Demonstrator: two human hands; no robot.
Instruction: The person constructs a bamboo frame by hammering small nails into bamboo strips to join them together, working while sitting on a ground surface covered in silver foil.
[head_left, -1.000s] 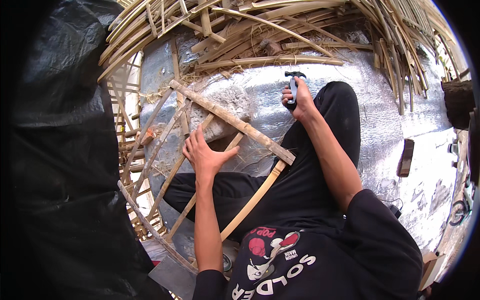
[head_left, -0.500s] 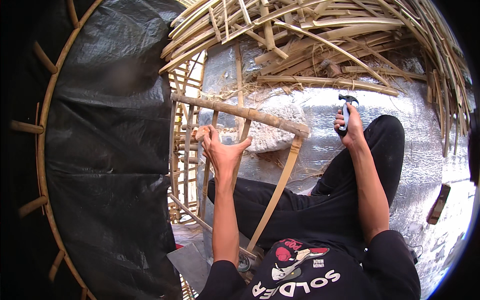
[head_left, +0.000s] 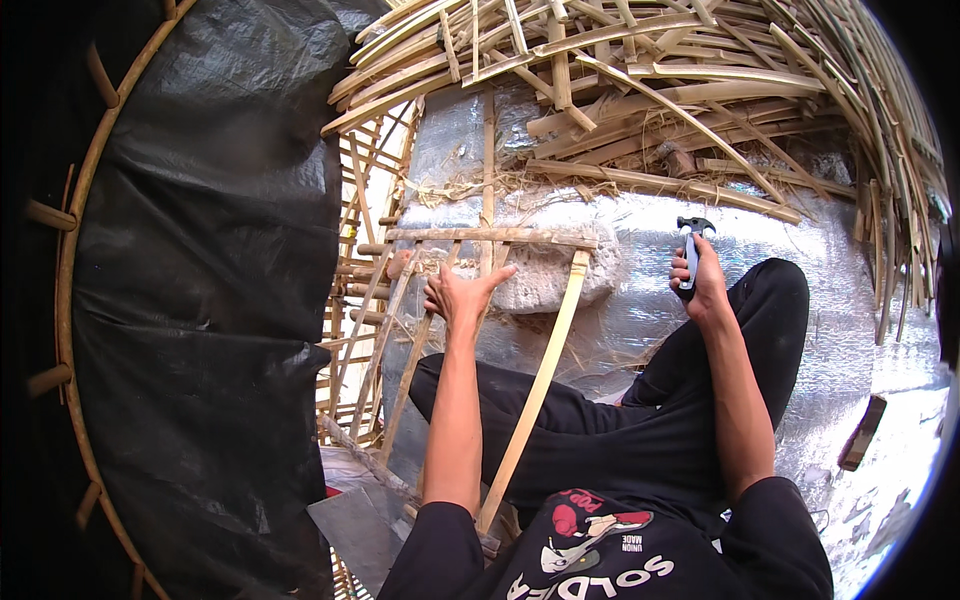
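Observation:
I sit cross-legged in black trousers on a silver foil sheet point(head_left: 640, 300). A bamboo slat frame point(head_left: 545, 380) leans from my lap upward, its top crossbar point(head_left: 490, 236) lying level. My left hand point(head_left: 460, 296) rests on the frame's slats just below that crossbar, fingers spread. My right hand point(head_left: 700, 280) is raised at the right, shut around the handle of a small claw hammer point(head_left: 692, 240) whose dark head points up. A pale rough stone point(head_left: 545, 275) lies behind the frame.
A large round bamboo hoop covered in black plastic sheet point(head_left: 200, 300) stands at my left. A heap of loose bamboo strips point(head_left: 640, 90) arches across the top and down the right. A dark wooden block point(head_left: 862, 432) lies on the foil at right.
The view has swung left and the frame's crossbar has turned from tilted to level. My left hand has stayed on the frame. My right hand with the hammer is held slightly higher.

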